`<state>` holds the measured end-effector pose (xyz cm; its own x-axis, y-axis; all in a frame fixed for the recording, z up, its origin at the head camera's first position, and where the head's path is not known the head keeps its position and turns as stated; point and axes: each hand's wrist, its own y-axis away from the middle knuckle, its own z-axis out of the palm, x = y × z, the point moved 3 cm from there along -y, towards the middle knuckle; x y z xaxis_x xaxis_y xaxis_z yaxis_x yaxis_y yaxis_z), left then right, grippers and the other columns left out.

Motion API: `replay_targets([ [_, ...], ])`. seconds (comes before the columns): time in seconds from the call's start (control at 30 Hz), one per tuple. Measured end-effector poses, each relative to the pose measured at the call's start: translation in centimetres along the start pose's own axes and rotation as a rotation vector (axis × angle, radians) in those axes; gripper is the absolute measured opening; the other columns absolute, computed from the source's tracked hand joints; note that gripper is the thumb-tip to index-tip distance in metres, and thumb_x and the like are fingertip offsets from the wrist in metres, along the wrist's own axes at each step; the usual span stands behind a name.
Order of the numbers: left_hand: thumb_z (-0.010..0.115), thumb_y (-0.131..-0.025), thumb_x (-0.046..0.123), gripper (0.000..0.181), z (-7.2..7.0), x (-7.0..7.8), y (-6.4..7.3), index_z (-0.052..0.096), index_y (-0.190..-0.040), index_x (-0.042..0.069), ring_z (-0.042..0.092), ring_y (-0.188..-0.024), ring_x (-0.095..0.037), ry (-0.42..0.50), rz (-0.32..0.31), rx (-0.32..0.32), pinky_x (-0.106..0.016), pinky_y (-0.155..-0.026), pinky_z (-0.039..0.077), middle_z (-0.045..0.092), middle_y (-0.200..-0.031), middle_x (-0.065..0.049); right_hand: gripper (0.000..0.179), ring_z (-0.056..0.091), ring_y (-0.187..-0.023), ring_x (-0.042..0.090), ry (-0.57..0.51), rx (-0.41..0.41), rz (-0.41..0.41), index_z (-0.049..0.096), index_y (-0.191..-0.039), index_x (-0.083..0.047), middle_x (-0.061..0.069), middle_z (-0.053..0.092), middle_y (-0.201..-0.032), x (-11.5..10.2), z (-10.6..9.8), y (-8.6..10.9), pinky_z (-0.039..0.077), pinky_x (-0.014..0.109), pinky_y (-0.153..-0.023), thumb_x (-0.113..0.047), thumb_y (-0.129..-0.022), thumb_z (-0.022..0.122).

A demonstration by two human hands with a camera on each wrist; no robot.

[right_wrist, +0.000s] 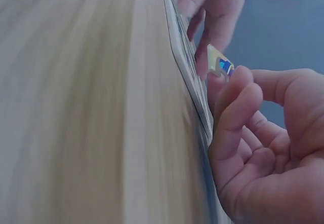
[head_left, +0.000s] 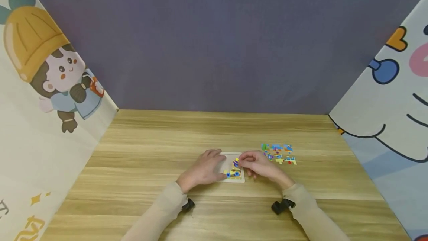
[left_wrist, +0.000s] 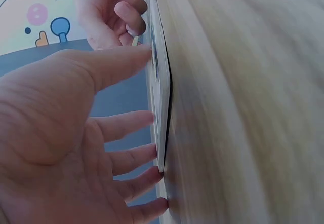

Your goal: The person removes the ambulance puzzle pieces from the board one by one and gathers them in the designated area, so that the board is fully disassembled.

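Observation:
A jigsaw puzzle tray (head_left: 239, 180) with a pale frame lies flat on the table. Joined pieces (head_left: 233, 174) showing blue wheels fill its lower right part. Thumb and index finger of my right hand (head_left: 259, 163) pinch a yellow and blue puzzle piece (right_wrist: 223, 64), tilted above the tray's right side. With spread, mostly straight fingers, my left hand (head_left: 205, 168) rests at the tray's left side, its thumb over the lower edge. That hand (left_wrist: 66, 138) covers the tray's left part in the head view.
Several loose puzzle pieces (head_left: 279, 154) lie on the wooden table (head_left: 150, 140) to the right of the tray, behind the right hand. A dark grey panel (head_left: 220, 47) stands along the table's back, with printed panels on both sides.

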<state>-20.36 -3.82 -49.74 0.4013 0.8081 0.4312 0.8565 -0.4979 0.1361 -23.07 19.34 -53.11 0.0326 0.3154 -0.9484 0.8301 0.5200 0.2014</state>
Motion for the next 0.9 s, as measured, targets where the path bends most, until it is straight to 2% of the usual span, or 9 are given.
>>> replay_targets([
  [0.17, 0.076, -0.095, 0.043, 0.071, 0.3, -0.1, 0.0, 0.055, -0.154, 0.01, 0.035, -0.158, -0.036, -0.009, -0.018, -0.016, -0.058, -0.131, 0.029, 0.039, -0.171, -0.015, 0.031, 0.055, -0.058, 0.009, 0.007, 0.035, 0.026, 0.071, -0.122, -0.001, 0.005, 0.071, -0.08, 0.5, -1.3, 0.8, 0.05, 0.02, -0.049, -0.025, -0.103, 0.071],
  [0.3, 0.074, -0.097, 0.046, 0.074, 0.3, -0.3, 0.1, 0.052, -0.157, 0.01, 0.033, -0.159, -0.036, -0.006, -0.021, -0.021, -0.058, -0.132, 0.027, 0.037, -0.172, -0.013, 0.033, 0.056, -0.059, 0.01, 0.026, 0.073, 0.013, 0.071, -0.122, 0.001, 0.008, 0.073, -0.085, 0.9, -2.3, 1.4, 0.051, 0.022, -0.05, -0.025, -0.103, 0.072],
  [0.67, 0.074, -0.097, 0.047, 0.077, 0.3, -0.4, 0.2, 0.049, -0.158, 0.007, 0.035, -0.158, -0.036, -0.01, 0.001, -0.024, -0.058, -0.131, 0.028, 0.037, -0.172, -0.015, 0.029, 0.053, -0.059, 0.009, 0.102, 0.2, 0.054, 0.075, -0.118, 0.0, 0.003, 0.064, -0.076, 2.1, -5.0, 3.3, 0.048, 0.022, -0.05, -0.024, -0.101, 0.074],
  [0.73, 0.074, -0.097, 0.046, 0.077, 0.4, -0.4, 0.1, 0.049, -0.158, 0.006, 0.035, -0.158, -0.037, -0.007, 0.007, -0.021, -0.059, -0.131, 0.029, 0.037, -0.172, -0.015, 0.029, 0.053, -0.058, 0.009, 0.11, 0.21, 0.062, 0.075, -0.118, 0.0, 0.003, 0.067, -0.078, 2.3, -5.4, 3.7, 0.046, 0.022, -0.05, -0.024, -0.101, 0.075],
  [0.9, 0.074, -0.097, 0.046, 0.076, 0.4, -0.4, 0.2, 0.05, -0.158, 0.007, 0.036, -0.157, -0.037, -0.005, 0.007, -0.017, -0.059, -0.131, 0.03, 0.038, -0.171, -0.015, 0.031, 0.057, -0.06, 0.009, 0.148, 0.238, 0.062, 0.075, -0.119, 0.0, 0.008, 0.078, -0.097, 2.8, -6.2, 4.5, 0.046, 0.021, -0.05, -0.024, -0.1, 0.076],
])
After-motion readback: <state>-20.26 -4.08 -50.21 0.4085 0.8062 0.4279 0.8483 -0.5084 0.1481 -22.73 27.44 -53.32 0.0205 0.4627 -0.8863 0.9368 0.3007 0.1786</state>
